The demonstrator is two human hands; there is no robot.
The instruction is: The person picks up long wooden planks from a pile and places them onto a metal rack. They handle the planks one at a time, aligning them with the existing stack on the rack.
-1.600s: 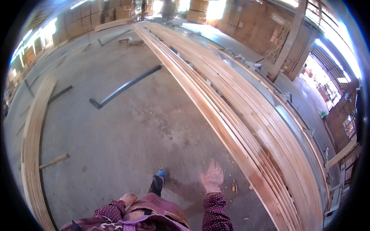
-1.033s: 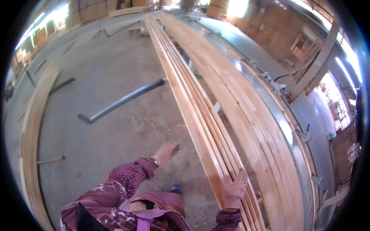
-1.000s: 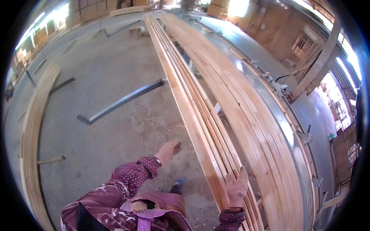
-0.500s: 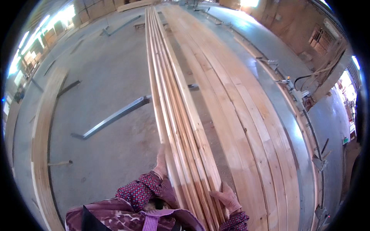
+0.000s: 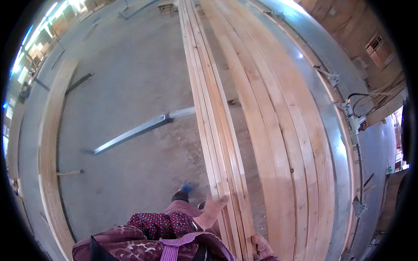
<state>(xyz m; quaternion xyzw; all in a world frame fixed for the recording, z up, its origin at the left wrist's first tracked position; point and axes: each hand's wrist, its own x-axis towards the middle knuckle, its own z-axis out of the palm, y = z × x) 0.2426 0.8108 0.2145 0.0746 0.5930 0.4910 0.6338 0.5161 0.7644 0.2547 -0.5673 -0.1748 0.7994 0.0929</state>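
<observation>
The concrete floor [image 5: 130, 87] carried a wide stack of long pale boards [image 5: 278, 130] on the right and a narrower bundle of thin wooden strips [image 5: 215, 130] beside it. A metal bar [image 5: 139, 130] lay apart to the left. The left hand [image 5: 211, 211] rested flat, fingers open, against the strips' near end; the right hand [image 5: 260, 244] curled over their edge. Nothing looked lifted yet, so the handling seemed barely begun.

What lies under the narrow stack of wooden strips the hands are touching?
Beneath the narrow stack of strips a grey metal bar runs out leftward across the concrete floor. Whether it continues under the stack, and what supports the strips, is covered.
</observation>
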